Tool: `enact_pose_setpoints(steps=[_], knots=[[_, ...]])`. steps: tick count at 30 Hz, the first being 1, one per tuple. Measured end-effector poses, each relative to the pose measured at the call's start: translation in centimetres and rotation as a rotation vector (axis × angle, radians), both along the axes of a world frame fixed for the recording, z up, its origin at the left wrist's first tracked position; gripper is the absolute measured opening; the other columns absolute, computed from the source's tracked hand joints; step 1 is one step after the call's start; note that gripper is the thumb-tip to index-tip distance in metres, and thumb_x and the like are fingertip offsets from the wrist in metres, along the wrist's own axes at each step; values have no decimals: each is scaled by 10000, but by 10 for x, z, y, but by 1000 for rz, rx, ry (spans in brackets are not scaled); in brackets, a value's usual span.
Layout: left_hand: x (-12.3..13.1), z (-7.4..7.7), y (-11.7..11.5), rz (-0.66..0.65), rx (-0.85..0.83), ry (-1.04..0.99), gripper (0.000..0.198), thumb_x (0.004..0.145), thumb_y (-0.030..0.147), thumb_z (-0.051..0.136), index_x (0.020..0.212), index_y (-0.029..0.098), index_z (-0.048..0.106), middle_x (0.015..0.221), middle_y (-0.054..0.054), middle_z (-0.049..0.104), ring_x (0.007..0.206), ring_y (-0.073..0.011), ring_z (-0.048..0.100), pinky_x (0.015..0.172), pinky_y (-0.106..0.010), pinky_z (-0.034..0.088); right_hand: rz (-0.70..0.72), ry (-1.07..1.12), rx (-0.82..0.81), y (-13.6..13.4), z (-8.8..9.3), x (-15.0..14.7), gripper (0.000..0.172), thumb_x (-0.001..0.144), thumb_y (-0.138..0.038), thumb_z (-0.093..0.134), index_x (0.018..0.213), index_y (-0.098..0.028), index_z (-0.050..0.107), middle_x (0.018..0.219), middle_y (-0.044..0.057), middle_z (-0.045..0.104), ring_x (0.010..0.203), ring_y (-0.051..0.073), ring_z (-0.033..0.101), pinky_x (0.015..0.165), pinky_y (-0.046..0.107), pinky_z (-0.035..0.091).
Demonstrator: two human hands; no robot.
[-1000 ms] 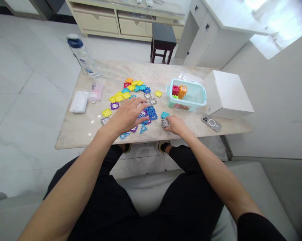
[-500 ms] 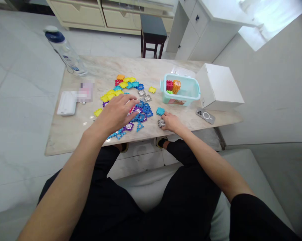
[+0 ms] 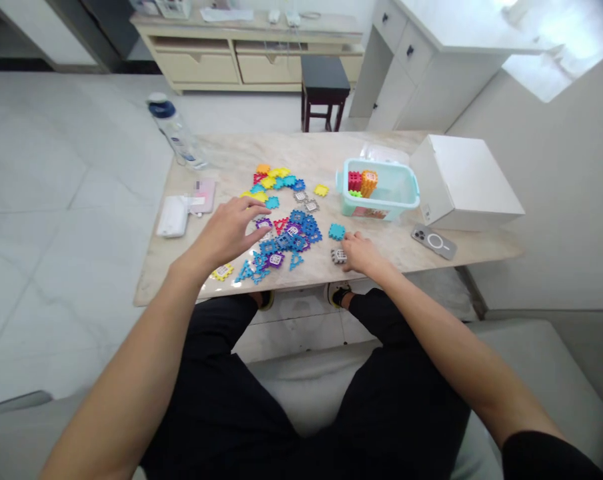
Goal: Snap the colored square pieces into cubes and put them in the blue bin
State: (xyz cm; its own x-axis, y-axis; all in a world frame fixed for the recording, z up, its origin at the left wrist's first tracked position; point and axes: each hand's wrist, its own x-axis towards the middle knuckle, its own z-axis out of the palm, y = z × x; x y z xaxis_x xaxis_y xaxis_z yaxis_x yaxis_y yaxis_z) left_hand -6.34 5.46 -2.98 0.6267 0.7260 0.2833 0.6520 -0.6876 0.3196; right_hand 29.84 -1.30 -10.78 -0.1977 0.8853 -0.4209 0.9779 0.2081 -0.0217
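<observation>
Head view showed the right hand [image 3: 362, 255] pinching a gray tile [image 3: 337, 256] near the front of the table [image 3: 181, 267], the left hand [image 3: 229, 233], grip open, over the tile pile [image 3: 287, 235]. Tiles seemed light and stiff (hold by the edges).

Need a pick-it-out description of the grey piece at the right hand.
On the marble table, find the mint bin, then drop toward the near edge to the right hand. At its fingertips sits the grey piece, just this side of a lone teal square tile. It is the only grey one there, lying apart from the colourful pile.
</observation>
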Motion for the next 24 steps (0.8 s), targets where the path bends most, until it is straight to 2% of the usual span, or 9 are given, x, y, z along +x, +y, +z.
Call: enact_pose_setpoints(steps=[2,5,7,9,12,15,18,20,24], knots=[[-9,-4,4,54,-54,-34,376,1085,498,666,1318,232,797,1350,-125,769,1252,-318,723,1141,-512,578,25,20,15,1,9,0,571,834,-321,1008,1328,-148,781,1504,230,696,1402,416,626,1089,447,593],[-31,-13,10,247,-170,-50,350,1076,448,667,1286,202,799,1333,-129,780,1242,-300,734,1137,-460,577,42,111,88,4,24,-2,550,901,-388,955,1374,-169,780,1434,208,752,1365,379,680,1142,437,564],[-48,-23,11,402,-283,13,339,1069,364,656,1310,165,788,1367,-149,787,1266,-292,732,1147,-421,565,36,181,138,7,33,-7,507,956,-407,892,1393,-176,780,1402,197,776,1349,361,710,1157,420,552],[-65,-35,9,491,-387,103,340,1016,272,696,1319,149,789,1394,-154,798,1277,-286,736,1149,-382,554,14,235,196,10,39,-14,430,1032,-400,778,1389,-161,786,1384,197,791,1332,358,730,1160,423,550],[-86,-56,3,552,-461,185,326,902,235,809,1220,164,827,1284,-140,845,1181,-292,771,1039,-349,589,-25,269,261,13,42,-28,399,1090,-367,641,1381,-141,795,1393,205,797,1338,368,734,1163,449,553],[-99,-77,1,589,-508,237,356,823,309,913,1142,171,836,1192,-127,859,1094,-301,787,937,-334,601,-41,261,277,13,42,-38,404,1095,-372,612,1374,-151,802,1415,202,794,1348,371,734,1171,458,555],[-101,-94,4,595,-530,261,446,776,410,977,1115,160,828,1170,-128,851,1068,-312,786,915,-338,601,-34,252,269,11,45,-43,404,1102,-389,601,1368,-163,805,1408,198,799,1341,366,741,1159,449,564],[-100,-101,7,598,-532,272,507,732,430,1007,1119,161,821,1162,-128,843,1066,-321,782,910,-343,603,-34,242,258,9,48,-45,410,1108,-391,596,1375,-157,801,1409,203,800,1334,366,744,1139,440,573],[-98,-107,11,607,-518,295,544,704,346,987,1184,164,809,1222,-145,834,1120,-331,773,919,-333,597,-31,234,231,8,54,-47,406,1114,-356,590,1383,-130,793,1412,209,798,1313,360,755,1131,429,571]])
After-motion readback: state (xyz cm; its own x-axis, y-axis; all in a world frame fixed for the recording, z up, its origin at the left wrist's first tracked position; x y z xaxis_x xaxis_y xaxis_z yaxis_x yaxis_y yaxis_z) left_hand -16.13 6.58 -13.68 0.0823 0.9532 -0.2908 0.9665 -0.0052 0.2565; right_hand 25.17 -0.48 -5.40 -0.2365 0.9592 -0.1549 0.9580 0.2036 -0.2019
